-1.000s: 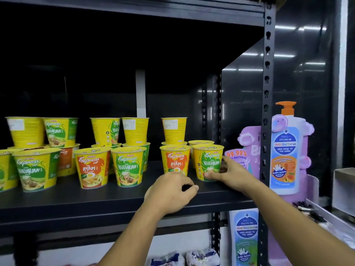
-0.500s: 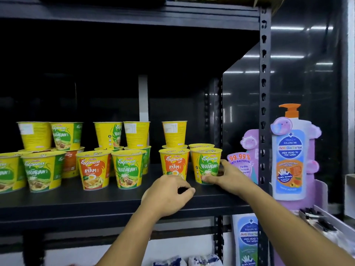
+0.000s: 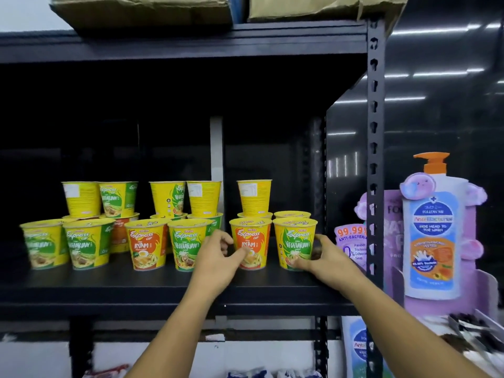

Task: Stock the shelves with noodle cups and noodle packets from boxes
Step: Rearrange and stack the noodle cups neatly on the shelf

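Noodle cups (image 3: 147, 245) axis: each one stands upright, long axis vertical, lid up, wide mouth tapering to a narrower base; the front-row labels face you.
Look: yellow bodies printed "Express Cup", with either a green Vegetarian panel or an orange Ayam panel.
Place: on the black shelf (image 3: 163, 290), spread along it from 9 o'clock to 3 o'clock.
Count: six in your front row, four green and two orange; five more stand on the lids of a back row, which is too hidden to count.
Left hand (image 3: 215, 257): your fingers curl round the left side of the orange Ayam cup (image 3: 252, 241), second from the 3 o'clock end, with the thumb on its front.
Right hand (image 3: 324, 257): your fingers wrap the green Vegetarian cup (image 3: 296, 241) at the 3 o'clock end, thumb at its base.
Above: two cardboard boxes (image 3: 141, 9) at 12 o'clock.
Beside: one soap bottle display (image 3: 432, 241) at 3 o'clock, past the upright post (image 3: 375, 159).
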Motion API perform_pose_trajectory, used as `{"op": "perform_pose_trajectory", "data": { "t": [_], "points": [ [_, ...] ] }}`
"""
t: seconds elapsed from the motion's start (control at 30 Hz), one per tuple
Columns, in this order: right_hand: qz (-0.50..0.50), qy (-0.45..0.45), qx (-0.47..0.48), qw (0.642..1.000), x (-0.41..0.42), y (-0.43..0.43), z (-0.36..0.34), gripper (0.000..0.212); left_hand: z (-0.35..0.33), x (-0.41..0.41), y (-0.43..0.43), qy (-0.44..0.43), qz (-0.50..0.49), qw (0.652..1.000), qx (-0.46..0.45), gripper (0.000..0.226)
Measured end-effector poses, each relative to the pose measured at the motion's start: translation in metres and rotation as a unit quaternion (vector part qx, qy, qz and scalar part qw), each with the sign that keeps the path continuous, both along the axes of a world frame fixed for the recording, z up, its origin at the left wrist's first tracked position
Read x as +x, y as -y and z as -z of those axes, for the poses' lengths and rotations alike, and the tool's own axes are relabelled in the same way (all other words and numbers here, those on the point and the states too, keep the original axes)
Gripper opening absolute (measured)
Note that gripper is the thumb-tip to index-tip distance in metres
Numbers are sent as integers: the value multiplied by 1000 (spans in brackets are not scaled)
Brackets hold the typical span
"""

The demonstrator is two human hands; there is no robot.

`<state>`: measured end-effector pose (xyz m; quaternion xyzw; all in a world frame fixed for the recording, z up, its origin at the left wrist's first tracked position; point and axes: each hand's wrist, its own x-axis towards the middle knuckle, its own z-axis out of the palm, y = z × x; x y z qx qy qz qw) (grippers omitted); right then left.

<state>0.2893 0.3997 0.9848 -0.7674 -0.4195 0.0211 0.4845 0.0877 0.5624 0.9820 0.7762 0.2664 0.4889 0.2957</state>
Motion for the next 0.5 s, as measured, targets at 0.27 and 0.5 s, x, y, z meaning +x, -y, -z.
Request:
{"op": "perform_pose_trajectory", "data": {
  "t": [0.27,0.5],
  "points": [
    [-15,-3,-11,1000,4,-1,-1,87,-4,1,-4,-28,69,997,-26,93],
    [-24,6,-20,999,6,-5,3,69,-9,7,-14,-48,100,994,-23,91]
  ]
}}
